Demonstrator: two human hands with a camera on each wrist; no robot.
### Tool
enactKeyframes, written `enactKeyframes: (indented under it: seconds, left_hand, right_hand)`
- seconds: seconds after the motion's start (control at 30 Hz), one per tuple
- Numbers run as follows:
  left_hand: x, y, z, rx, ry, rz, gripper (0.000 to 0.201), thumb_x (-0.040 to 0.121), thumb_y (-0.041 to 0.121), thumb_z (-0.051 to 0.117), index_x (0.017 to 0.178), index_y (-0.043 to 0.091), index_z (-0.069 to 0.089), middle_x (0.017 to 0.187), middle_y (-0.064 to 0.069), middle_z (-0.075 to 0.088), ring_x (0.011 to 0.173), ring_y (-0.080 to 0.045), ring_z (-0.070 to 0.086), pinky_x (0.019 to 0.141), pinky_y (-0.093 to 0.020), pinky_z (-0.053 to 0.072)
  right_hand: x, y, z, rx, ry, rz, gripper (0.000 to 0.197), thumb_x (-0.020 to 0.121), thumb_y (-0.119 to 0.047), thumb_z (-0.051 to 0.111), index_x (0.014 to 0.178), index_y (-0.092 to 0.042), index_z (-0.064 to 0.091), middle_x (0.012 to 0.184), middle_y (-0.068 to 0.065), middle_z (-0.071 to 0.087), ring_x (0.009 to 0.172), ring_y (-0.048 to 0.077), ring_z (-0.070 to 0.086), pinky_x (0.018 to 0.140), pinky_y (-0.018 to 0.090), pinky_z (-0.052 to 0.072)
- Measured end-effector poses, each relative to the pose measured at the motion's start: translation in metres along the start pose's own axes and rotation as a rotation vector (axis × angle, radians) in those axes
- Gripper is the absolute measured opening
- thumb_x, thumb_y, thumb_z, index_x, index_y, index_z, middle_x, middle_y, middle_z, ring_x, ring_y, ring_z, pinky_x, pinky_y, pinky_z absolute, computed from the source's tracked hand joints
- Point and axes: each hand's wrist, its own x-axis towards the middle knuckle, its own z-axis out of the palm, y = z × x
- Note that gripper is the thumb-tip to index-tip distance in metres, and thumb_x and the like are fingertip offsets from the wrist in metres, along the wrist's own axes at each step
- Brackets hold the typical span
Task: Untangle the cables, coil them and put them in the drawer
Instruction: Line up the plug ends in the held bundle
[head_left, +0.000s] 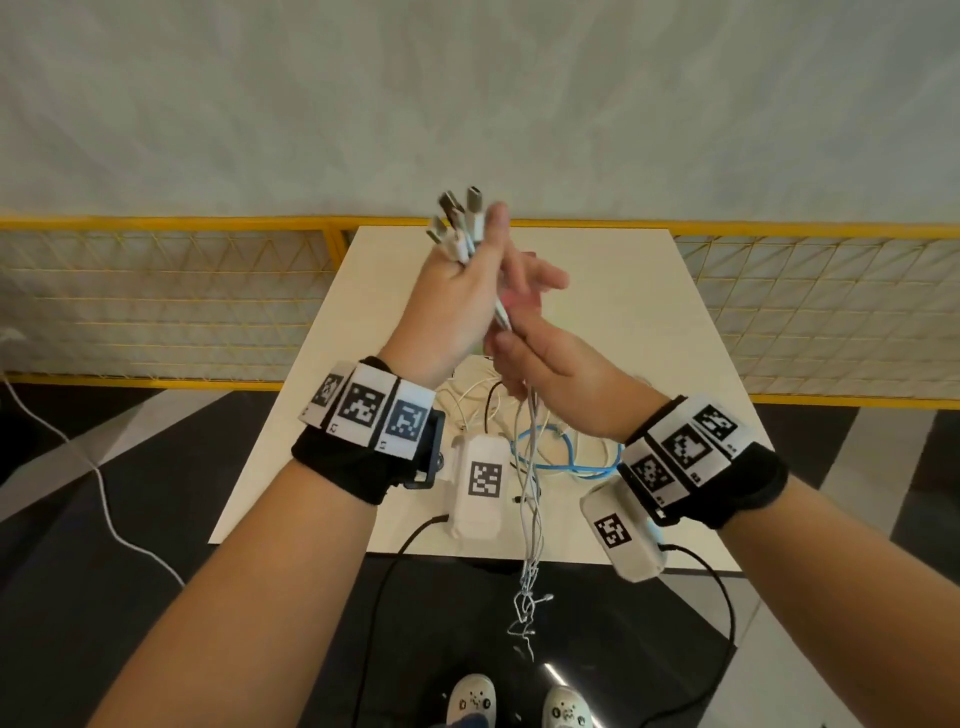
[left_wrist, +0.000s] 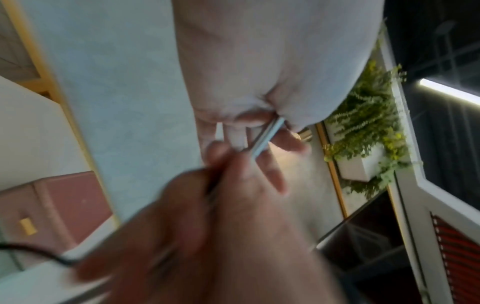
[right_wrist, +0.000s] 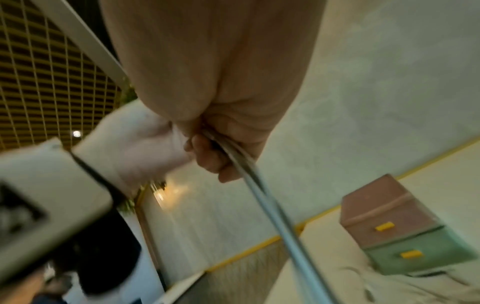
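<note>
With the left hand (head_left: 447, 306) clamping the plug ends (head_left: 457, 223), the right hand (head_left: 540, 364), closed loosely round the cables (head_left: 532, 499), should slide down slowly, easing snags.

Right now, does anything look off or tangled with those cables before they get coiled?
Yes. The grey cables that the left hand grips by the plug ends, with the right hand round them lower down, hang past the table edge, and their low ends are still knotted together. More cables, one blue cable among them, lie jumbled on the table.
</note>
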Motion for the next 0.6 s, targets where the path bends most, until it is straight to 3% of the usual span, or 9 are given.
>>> enactKeyframes:
  seconds: [0.03,0.07,0.13,0.23,0.33,0.4,0.43,0.5,0.6]
  left_hand:
    - [0.005,0.000,-0.003,-0.076,0.055,0.031,0.057,0.106,0.036,0.031,0.056,0.013,0.045,0.062,0.001,0.064,0.059,-0.018,0.064,0.070,-0.034,0.058]
    - [0.009,0.002,-0.007,-0.148,0.096,0.040,0.055,0.105,0.037,0.031,0.055,0.017,0.040,0.052,0.005,0.050,0.050,-0.019,0.055,0.064,-0.040,0.058]
    - [0.013,0.005,-0.014,-0.238,0.137,0.012,0.054,0.105,0.040,0.031,0.056,0.019,0.034,0.048,0.006,0.030,0.041,-0.013,0.032,0.042,-0.028,0.040]
    - [0.014,0.008,-0.020,-0.268,0.128,0.013,0.054,0.105,0.042,0.029,0.056,0.020,0.031,0.049,0.006,0.024,0.040,-0.010,0.019,0.041,-0.022,0.017]
    - [0.017,0.012,-0.024,-0.276,0.126,0.032,0.054,0.105,0.042,0.028,0.057,0.019,0.030,0.049,0.006,0.023,0.040,-0.010,0.016,0.041,-0.021,0.014]
    - [0.022,0.013,-0.029,-0.301,0.138,0.046,0.054,0.106,0.040,0.028,0.056,0.018,0.031,0.048,0.006,0.024,0.039,-0.010,0.020,0.040,-0.022,0.020]
    - [0.024,0.012,-0.032,-0.309,0.155,0.052,0.054,0.106,0.038,0.028,0.056,0.017,0.032,0.048,0.005,0.027,0.040,-0.011,0.026,0.040,-0.023,0.027]
    - [0.028,0.006,-0.035,-0.310,0.198,0.062,0.054,0.107,0.031,0.031,0.056,0.015,0.036,0.049,0.004,0.036,0.044,-0.013,0.042,0.047,-0.027,0.042]
    - [0.029,-0.009,-0.041,-0.245,0.212,0.014,0.048,0.107,0.027,0.034,0.064,0.013,0.050,0.055,0.005,0.047,0.043,-0.010,0.040,0.043,-0.023,0.034]
  right_hand:
    - [-0.002,0.008,0.002,-0.079,-0.008,0.020,0.017,0.101,-0.014,0.029,0.091,-0.016,0.042,0.070,0.001,0.041,0.059,0.016,0.044,0.060,0.035,0.044]
    - [-0.003,0.016,0.003,-0.149,-0.010,0.038,0.016,0.102,-0.015,0.028,0.092,-0.014,0.041,0.070,0.000,0.043,0.061,0.016,0.048,0.064,0.034,0.046]
    - [-0.003,0.034,0.008,-0.216,-0.014,0.058,0.016,0.102,-0.020,0.027,0.093,-0.012,0.039,0.073,-0.003,0.046,0.064,0.016,0.056,0.068,0.031,0.047]
    - [0.004,0.061,0.020,-0.203,-0.079,0.084,0.015,0.101,-0.018,0.028,0.091,-0.012,0.038,0.075,-0.005,0.042,0.061,0.002,0.051,0.066,0.019,0.047]
    - [0.009,0.082,0.031,-0.285,-0.119,0.196,0.012,0.100,-0.015,0.029,0.097,-0.012,0.040,0.080,0.000,0.051,0.063,-0.001,0.052,0.064,0.019,0.042]
    - [0.009,0.094,0.040,-0.245,-0.155,0.331,0.022,0.101,-0.016,0.029,0.117,-0.007,0.041,0.093,0.008,0.055,0.077,0.013,0.057,0.073,0.029,0.049]
    - [0.007,0.101,0.044,-0.189,-0.220,0.372,0.028,0.100,-0.013,0.031,0.125,-0.002,0.037,0.098,0.012,0.055,0.082,0.021,0.057,0.078,0.032,0.051]
    - [0.003,0.113,0.052,-0.173,-0.449,0.438,0.037,0.097,-0.013,0.041,0.132,-0.007,0.032,0.111,0.014,0.058,0.095,0.023,0.060,0.090,0.035,0.052]
    - [-0.001,0.124,0.051,-0.422,-0.810,0.541,0.070,0.086,-0.010,0.058,0.145,-0.020,0.022,0.141,0.002,0.046,0.129,0.017,0.044,0.110,0.031,0.033]
